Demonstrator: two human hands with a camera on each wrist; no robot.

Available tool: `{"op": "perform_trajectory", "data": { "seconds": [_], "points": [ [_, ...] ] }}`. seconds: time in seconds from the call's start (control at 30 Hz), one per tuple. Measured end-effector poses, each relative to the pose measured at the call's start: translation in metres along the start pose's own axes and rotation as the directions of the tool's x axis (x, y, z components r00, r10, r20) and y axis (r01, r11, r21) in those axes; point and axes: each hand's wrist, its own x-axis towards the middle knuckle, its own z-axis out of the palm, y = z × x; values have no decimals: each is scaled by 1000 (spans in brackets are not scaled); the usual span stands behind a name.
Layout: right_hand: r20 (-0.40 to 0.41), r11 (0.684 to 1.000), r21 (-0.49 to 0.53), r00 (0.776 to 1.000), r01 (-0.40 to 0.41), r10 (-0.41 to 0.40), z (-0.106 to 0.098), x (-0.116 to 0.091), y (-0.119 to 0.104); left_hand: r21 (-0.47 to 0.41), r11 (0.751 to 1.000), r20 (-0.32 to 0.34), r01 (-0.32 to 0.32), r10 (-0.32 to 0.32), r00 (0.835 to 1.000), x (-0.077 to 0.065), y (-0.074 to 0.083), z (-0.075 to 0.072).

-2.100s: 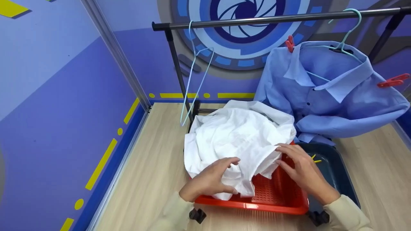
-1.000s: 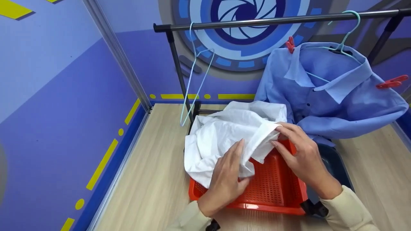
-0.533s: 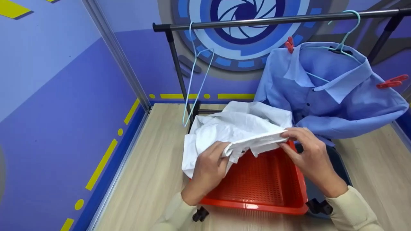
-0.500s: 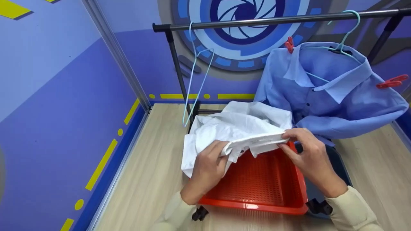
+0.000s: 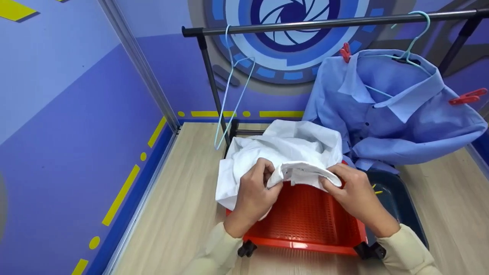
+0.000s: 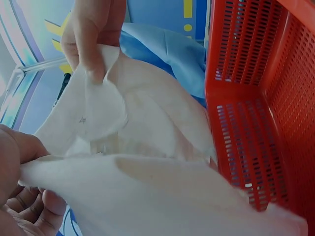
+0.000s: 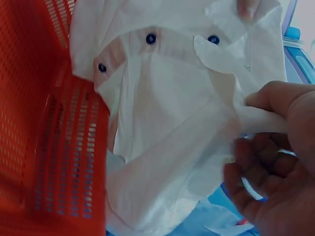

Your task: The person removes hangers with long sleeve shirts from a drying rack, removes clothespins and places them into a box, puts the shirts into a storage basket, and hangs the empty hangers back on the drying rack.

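A white shirt (image 5: pixel 252 149) lies bunched over the back of a red plastic basket (image 5: pixel 298 245). My left hand (image 5: pixel 255 193) pinches one end of its collar between thumb and fingers, and my right hand (image 5: pixel 353 191) pinches the other end. The collar (image 5: pixel 301 166) bows in an arc between them, above the basket. Dark buttons (image 7: pixel 151 39) run along the shirt's front in the right wrist view. From the left wrist, the cloth stretches from my left fingers (image 6: pixel 29 147) toward the other hand, which grips the far side. The shirt's lower part is hidden in its folds.
Behind stands a black garment rack (image 5: pixel 305 26). A bare light-blue hanger (image 5: pixel 225 103) hangs at its left. On the right hangs a blue shirt (image 5: pixel 405 126) on a hanger, with red clothespins (image 5: pixel 468 96) at its shoulders. A dark tray (image 5: pixel 414 214) sits beside the basket.
Both hands have gathered the white shirt's loose front edge and now hold its collar ends, lifted and curved. The cloth has drawn back, baring the basket's floor. The hands have come closer together.
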Motion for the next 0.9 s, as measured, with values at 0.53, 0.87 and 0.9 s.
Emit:
{"op": "perform_trajectory", "data": {
  "seconds": [0.53,0.87,0.9],
  "points": [
    [74,953,187,971,-237,227,21,-2,-27,9,999,15,51,-52,999,3,18,39],
    [151,892,295,938,-343,311,16,-2,-34,72,997,231,-36,18,973,-2,23,41],
    [156,889,300,937,-347,314,15,-1,-34,93,994,246,-59,35,969,-3,23,41]
  ]
}}
